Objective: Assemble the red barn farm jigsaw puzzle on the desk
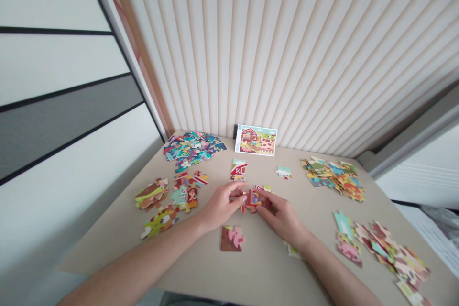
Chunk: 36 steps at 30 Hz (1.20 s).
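1. Head view: left hand point(221, 204) and right hand point(283, 213), fingers narrowed, held one red-and-purple puzzle piece point(254, 198) between them, over the middle of the table point(265, 270).
2. Picture card point(256, 140), farm scene: stood at 12 o'clock from that piece.
3. Singles: barn piece point(238, 170) lay at 11 o'clock, pale-green piece point(284, 171) at 2, pink-and-brown piece point(231, 240) at 7.
4. Piles: blue-and-purple pile point(195, 147) lay at 10 o'clock, yellow-and-green pile point(337, 177) near 3, cow-patterned pile point(407, 260) near 4.
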Each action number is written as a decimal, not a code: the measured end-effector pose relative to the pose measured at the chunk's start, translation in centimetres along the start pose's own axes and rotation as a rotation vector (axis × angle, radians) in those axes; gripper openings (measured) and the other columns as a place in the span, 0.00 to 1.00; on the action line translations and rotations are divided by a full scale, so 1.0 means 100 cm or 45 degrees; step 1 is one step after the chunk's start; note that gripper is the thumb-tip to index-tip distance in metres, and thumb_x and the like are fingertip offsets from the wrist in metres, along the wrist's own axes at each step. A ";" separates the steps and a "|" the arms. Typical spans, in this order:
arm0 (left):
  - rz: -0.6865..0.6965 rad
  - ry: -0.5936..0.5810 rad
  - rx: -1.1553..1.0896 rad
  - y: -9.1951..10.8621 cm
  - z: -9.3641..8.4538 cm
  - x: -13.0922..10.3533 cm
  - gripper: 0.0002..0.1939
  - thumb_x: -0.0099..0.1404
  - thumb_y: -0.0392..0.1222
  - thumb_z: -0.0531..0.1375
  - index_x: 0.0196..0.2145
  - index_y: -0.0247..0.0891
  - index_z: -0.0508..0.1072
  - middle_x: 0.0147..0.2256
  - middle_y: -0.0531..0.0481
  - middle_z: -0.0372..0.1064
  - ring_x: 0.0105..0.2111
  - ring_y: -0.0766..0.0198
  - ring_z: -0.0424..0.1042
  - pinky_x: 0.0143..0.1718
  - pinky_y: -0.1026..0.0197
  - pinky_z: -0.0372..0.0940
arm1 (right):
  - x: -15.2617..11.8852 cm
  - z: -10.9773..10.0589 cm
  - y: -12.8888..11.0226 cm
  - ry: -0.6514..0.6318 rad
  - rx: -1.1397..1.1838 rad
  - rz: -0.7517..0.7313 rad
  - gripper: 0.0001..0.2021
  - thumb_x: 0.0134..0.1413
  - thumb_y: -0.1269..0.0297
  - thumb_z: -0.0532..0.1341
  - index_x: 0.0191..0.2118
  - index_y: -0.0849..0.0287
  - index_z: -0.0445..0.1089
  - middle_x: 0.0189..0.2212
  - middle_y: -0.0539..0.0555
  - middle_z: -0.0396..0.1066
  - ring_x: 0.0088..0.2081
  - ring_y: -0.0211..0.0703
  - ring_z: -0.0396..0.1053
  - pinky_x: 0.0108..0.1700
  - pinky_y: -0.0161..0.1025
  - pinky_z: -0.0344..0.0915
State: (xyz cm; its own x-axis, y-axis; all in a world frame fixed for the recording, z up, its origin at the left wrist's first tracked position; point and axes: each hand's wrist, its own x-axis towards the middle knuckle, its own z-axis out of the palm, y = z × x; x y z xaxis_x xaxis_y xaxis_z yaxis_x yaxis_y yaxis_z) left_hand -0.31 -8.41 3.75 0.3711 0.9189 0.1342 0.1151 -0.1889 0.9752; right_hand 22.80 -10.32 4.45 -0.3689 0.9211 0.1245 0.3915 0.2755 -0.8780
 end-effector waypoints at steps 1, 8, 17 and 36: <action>0.009 -0.005 0.011 0.002 0.001 -0.001 0.21 0.70 0.43 0.60 0.60 0.41 0.70 0.46 0.45 0.76 0.46 0.59 0.77 0.50 0.56 0.73 | 0.000 0.000 0.000 0.015 0.028 0.007 0.22 0.66 0.53 0.61 0.62 0.55 0.68 0.36 0.53 0.77 0.36 0.43 0.72 0.38 0.38 0.69; 0.131 -0.207 0.261 0.018 0.000 -0.008 0.15 0.70 0.39 0.59 0.53 0.41 0.76 0.47 0.46 0.76 0.45 0.60 0.76 0.46 0.61 0.72 | 0.001 -0.002 -0.001 0.225 0.092 -0.014 0.24 0.66 0.52 0.61 0.62 0.57 0.66 0.34 0.53 0.76 0.34 0.42 0.71 0.41 0.40 0.70; 0.323 -0.270 0.864 0.009 -0.003 -0.010 0.10 0.70 0.41 0.62 0.49 0.42 0.75 0.41 0.49 0.73 0.41 0.60 0.75 0.45 0.62 0.68 | 0.000 -0.001 0.003 0.204 0.119 0.050 0.23 0.66 0.50 0.61 0.60 0.57 0.68 0.35 0.53 0.75 0.34 0.43 0.71 0.41 0.41 0.71; 0.361 -0.100 0.961 0.012 -0.009 -0.007 0.16 0.73 0.47 0.59 0.56 0.42 0.72 0.45 0.45 0.75 0.47 0.55 0.74 0.50 0.54 0.69 | 0.001 -0.006 0.003 0.209 0.026 0.007 0.21 0.65 0.54 0.62 0.59 0.56 0.72 0.36 0.52 0.76 0.35 0.43 0.70 0.40 0.39 0.70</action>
State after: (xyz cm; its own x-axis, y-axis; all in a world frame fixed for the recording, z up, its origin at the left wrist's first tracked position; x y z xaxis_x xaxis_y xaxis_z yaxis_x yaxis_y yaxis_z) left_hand -1.24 -9.01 5.02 0.5398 0.7791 0.3188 0.5875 -0.6199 0.5202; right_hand 23.35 -9.99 4.50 -0.2232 0.9556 0.1923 0.3751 0.2663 -0.8879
